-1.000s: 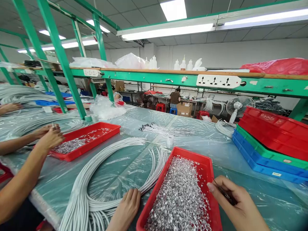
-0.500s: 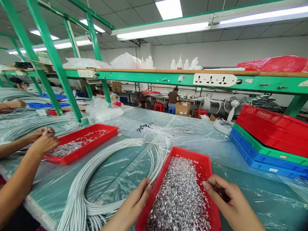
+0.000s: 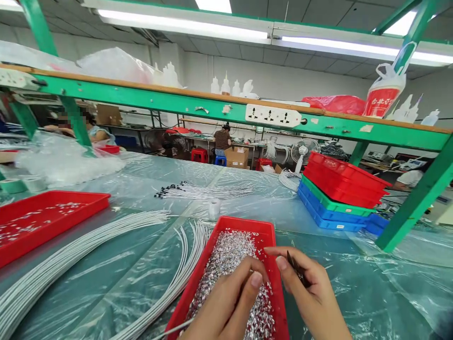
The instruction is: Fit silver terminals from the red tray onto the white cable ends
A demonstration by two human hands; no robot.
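Currently left hand (image 3: pixel 230 297), grip unclear, over one red tray (image 3: pixel 280 307); right hand (image 3: pixel 307 285) curled round one dark tool (image 3: pixel 296 268).

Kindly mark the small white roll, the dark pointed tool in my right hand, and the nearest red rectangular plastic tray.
Small white roll (image 3: pixel 214 209), head view: its side.
Dark pointed tool (image 3: pixel 297 269), head view: its middle.
Nearest red rectangular plastic tray (image 3: pixel 247 222), head view: its far rim.
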